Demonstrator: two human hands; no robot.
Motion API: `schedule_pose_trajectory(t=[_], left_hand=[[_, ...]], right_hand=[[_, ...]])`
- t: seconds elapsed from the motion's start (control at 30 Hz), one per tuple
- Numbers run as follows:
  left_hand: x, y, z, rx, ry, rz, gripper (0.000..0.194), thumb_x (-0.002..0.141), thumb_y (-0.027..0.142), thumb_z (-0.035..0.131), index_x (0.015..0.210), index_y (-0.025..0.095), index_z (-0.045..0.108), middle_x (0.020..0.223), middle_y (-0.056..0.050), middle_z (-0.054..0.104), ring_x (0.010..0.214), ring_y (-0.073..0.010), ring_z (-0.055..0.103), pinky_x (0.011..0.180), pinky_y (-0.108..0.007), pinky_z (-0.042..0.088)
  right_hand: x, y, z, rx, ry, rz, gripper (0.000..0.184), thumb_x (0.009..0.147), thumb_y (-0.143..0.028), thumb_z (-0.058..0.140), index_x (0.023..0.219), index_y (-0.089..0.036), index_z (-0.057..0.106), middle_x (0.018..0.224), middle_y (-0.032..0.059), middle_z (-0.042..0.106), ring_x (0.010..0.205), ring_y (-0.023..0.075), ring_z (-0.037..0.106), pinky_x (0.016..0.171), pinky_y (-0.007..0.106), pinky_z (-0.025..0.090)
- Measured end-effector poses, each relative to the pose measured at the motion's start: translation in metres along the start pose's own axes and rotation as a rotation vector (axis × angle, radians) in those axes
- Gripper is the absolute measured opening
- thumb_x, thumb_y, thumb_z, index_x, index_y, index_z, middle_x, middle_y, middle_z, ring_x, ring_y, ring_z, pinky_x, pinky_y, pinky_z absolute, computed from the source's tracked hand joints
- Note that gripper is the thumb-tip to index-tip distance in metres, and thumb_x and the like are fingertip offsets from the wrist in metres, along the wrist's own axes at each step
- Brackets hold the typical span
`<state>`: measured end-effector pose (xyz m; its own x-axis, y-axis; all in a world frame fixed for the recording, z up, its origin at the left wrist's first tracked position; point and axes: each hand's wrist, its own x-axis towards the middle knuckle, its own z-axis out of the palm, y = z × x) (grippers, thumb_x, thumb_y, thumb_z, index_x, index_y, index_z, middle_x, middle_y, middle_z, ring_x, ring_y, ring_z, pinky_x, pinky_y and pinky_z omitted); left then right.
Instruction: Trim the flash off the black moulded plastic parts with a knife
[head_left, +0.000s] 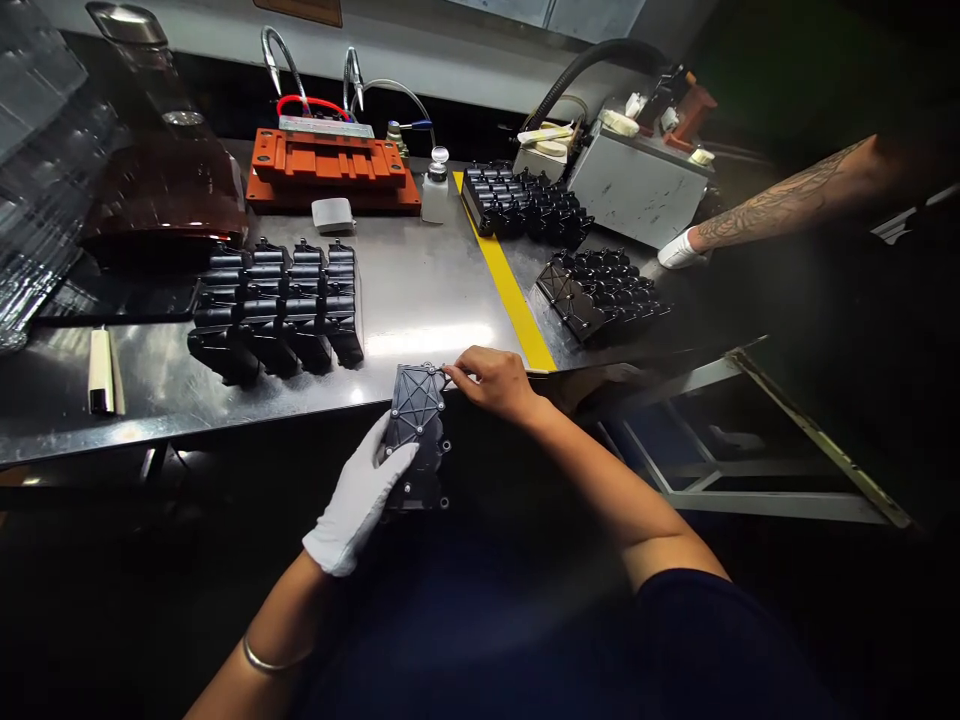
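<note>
My left hand point(360, 490), in a white glove, is closed around a black plastic housing point(418, 405) just off the table's front edge. The housing has a ribbed, star-patterned face and small round lugs along its right side. With bare fingers pinched together, my right hand point(495, 380) grips the housing at its upper right corner; whether a smaller piece sits between the fingertips is hidden. To the left, on the metal table point(420, 270), several similar black housings point(281, 305) stand in a block.
More black housings point(525, 200) stand beyond the yellow tape point(502, 280), with another group point(600, 290) nearer. An orange fixture point(330, 165), white pump bottle point(435, 185), large brown-liquid flask point(165, 190) and lighter-like object point(101, 370) are about. A co-worker's gloved hand point(679, 250) reaches in from the right.
</note>
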<state>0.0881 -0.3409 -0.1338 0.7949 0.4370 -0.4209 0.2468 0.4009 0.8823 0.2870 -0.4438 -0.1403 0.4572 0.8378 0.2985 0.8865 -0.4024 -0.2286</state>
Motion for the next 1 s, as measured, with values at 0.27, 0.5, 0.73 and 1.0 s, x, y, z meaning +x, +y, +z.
schedule_pose_trajectory(t=[0.27,0.5,0.73,1.0], left_hand=[[0.004,0.002,-0.001,0.033,-0.024,0.008,0.068,0.074,0.042,0.072,0.135,0.018,0.05,0.128,-0.011,0.064,0.118,-0.0317,0.058,0.103,-0.046,0.043],[0.004,0.0,0.0,0.01,-0.026,0.0,0.071,0.074,0.042,0.071,0.136,0.017,0.048,0.126,-0.013,0.064,0.116,-0.0309,0.059,0.1,-0.044,0.046],[0.006,-0.004,-0.002,0.027,-0.011,-0.005,0.074,0.073,0.043,0.072,0.138,0.018,0.046,0.118,-0.012,0.069,0.111,-0.0307,0.062,0.097,-0.045,0.049],[0.006,-0.004,0.0,-0.001,-0.013,0.011,0.071,0.074,0.041,0.072,0.137,0.018,0.047,0.13,-0.012,0.063,0.119,-0.0307,0.058,0.103,-0.044,0.044]], right_hand=[[0.007,0.002,0.003,-0.026,-0.001,0.008,0.031,0.093,-0.039,0.051,0.074,-0.018,0.064,0.074,0.004,0.067,0.066,0.0136,0.057,0.059,0.025,0.029],[0.007,0.002,0.002,0.019,0.017,0.057,0.029,0.092,-0.037,0.053,0.072,-0.018,0.063,0.071,0.0024,0.066,0.062,0.0123,0.055,0.059,0.024,0.03],[0.007,-0.008,0.003,-0.027,0.013,0.127,0.028,0.092,-0.037,0.053,0.073,-0.019,0.062,0.073,0.0026,0.067,0.065,0.0141,0.057,0.057,0.026,0.028],[0.003,-0.008,-0.001,0.02,-0.003,0.151,0.028,0.092,-0.037,0.053,0.074,-0.018,0.063,0.074,0.0034,0.067,0.065,0.014,0.057,0.059,0.025,0.031]])
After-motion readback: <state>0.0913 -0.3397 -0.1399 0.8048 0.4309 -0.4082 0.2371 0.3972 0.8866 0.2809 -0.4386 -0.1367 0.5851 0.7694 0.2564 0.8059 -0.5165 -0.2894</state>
